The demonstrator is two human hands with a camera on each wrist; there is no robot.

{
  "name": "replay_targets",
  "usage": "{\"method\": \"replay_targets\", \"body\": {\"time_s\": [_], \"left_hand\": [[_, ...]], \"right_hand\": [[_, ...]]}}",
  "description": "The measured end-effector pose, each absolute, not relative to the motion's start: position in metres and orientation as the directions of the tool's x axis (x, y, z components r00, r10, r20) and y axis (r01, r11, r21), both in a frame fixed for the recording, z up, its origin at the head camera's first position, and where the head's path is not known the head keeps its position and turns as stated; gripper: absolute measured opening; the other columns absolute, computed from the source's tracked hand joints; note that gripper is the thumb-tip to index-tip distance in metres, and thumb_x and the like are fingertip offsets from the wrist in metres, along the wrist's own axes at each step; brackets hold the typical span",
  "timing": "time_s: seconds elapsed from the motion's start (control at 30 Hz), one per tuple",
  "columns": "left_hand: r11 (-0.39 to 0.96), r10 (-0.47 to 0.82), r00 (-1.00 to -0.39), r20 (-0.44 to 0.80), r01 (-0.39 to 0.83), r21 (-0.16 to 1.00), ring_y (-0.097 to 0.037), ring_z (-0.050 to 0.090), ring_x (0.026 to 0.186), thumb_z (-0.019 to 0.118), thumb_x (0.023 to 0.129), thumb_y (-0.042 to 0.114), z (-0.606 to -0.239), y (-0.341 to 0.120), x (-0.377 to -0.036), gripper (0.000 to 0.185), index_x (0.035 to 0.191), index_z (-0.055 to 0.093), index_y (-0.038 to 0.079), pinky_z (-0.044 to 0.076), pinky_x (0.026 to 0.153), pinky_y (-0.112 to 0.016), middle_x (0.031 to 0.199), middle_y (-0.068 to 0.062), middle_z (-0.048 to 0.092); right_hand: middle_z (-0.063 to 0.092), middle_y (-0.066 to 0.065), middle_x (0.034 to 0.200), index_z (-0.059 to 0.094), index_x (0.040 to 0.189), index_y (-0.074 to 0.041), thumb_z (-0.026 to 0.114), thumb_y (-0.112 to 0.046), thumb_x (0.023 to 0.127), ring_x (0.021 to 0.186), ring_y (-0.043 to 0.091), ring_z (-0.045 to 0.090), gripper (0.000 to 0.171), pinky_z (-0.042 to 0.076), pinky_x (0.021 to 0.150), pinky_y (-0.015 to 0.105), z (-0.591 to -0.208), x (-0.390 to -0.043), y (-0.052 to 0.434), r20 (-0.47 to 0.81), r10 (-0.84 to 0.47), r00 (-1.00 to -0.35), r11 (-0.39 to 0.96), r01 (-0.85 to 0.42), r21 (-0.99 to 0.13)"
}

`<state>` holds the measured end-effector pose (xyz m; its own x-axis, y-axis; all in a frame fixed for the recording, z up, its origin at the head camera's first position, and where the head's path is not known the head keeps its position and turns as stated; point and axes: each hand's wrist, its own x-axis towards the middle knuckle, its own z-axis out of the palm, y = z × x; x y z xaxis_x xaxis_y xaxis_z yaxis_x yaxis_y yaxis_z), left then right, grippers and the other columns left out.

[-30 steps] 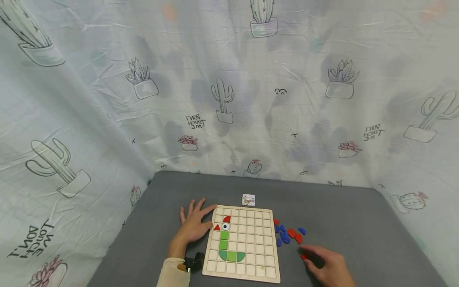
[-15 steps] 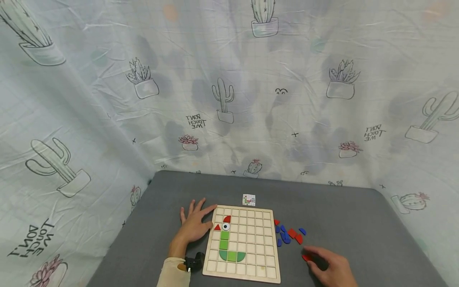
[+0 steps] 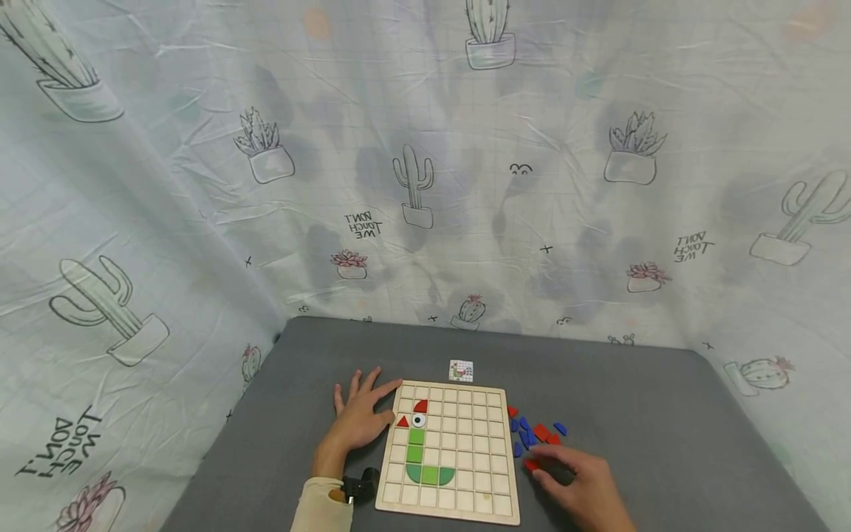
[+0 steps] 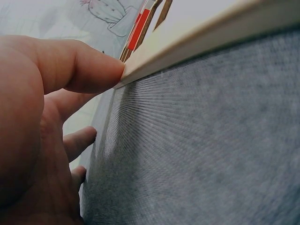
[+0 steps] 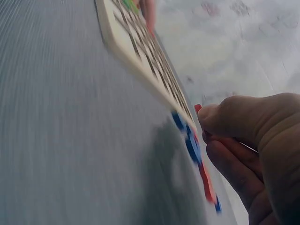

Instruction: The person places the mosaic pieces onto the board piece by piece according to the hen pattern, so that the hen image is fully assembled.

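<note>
A wooden grid board lies on the grey table. My left hand rests at its left side with fingers spread; thumb and index fingertip touch the edge. In the left wrist view the thumb presses the board's rim. Between thumb and fingers, my right hand pinches a small red piece, just right of the board and raised over the table in the right wrist view. The hand hides most of its shape. On the board sit a red quarter-round, a red triangle, an eye piece, green squares and green quarter-rounds.
Loose blue pieces and red pieces lie scattered along the board's right side, close to the right hand. A small printed card lies behind the board. A cactus-print curtain encloses the table at the back and sides.
My right hand has moved left with the red piece, toward the board's right edge, and now partly covers a loose red piece. The left hand and the board have stayed put.
</note>
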<state>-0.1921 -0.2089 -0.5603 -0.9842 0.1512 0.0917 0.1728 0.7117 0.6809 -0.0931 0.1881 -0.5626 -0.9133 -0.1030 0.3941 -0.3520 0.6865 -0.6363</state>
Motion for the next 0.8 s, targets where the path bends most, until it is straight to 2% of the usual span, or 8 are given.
{"method": "replay_targets", "body": {"time_s": [0.17, 0.47, 0.8], "left_hand": [[0.709, 0.15, -0.984, 0.095, 0.174, 0.684, -0.054, 0.006, 0.168, 0.071, 0.094, 0.016, -0.561, -0.209, -0.193, 0.062, 0.155, 0.065, 0.025, -0.015, 0.126, -0.079, 0.179, -0.02, 0.032], [0.71, 0.151, -0.984, 0.099, 0.178, 0.682, -0.054, 0.006, 0.168, 0.072, 0.093, 0.015, -0.563, -0.21, -0.194, 0.063, 0.155, 0.066, 0.026, -0.015, 0.126, -0.079, 0.178, -0.02, 0.032], [0.718, 0.148, -0.985, 0.091, 0.17, 0.675, -0.054, 0.007, 0.168, 0.072, 0.093, 0.015, -0.561, -0.21, -0.192, 0.063, 0.155, 0.066, 0.025, -0.014, 0.127, -0.079, 0.178, -0.02, 0.032]], "right_hand": [[0.083, -0.013, 0.106, 0.085, 0.111, -0.022, 0.094, -0.016, 0.086, 0.096, 0.003, 0.077, 0.027, 0.066, 0.079, 0.026, -0.562, -0.102, 0.164, 0.354, -0.181, -0.918, 0.602, -0.388, -0.698], [0.084, -0.002, 0.108, 0.084, 0.113, -0.011, 0.092, -0.009, 0.087, 0.093, 0.01, 0.08, 0.027, 0.068, 0.078, 0.032, -0.565, -0.115, 0.124, 0.448, -0.296, -0.844, 0.483, -0.537, -0.692], [0.084, -0.002, 0.108, 0.084, 0.113, -0.01, 0.09, -0.01, 0.089, 0.097, 0.01, 0.08, 0.025, 0.068, 0.086, 0.033, -0.564, -0.125, 0.083, 0.393, -0.37, -0.842, 0.463, -0.533, -0.708]]}}
